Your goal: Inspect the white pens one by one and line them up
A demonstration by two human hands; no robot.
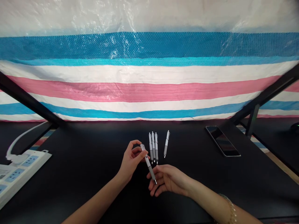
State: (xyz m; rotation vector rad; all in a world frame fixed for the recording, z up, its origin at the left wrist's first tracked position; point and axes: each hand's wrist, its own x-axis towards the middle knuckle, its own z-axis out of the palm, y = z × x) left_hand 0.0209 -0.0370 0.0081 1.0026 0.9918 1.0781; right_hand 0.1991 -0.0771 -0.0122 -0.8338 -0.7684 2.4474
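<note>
A white pen (149,166) with a grey grip is held at its upper end by my left hand (130,160), between thumb and fingers. It slants down to the right, its metal tip pointing toward me. Close to the tip, my right hand (169,180) has its fingers loosely curved and apart, with the pen's lower end in front of them; whether they touch it I cannot tell. Just beyond the hands, three similar pens (153,146) lie side by side on the black table (93,146). Another matching pen (166,143) lies a little to their right, tilted slightly.
A dark-screened phone (222,141) rests at the right of the table. To the left is a white power strip (25,169) with a plugged-in cable (24,133). Black frame bars (30,98) rise on both sides, before a striped plastic sheet (149,91).
</note>
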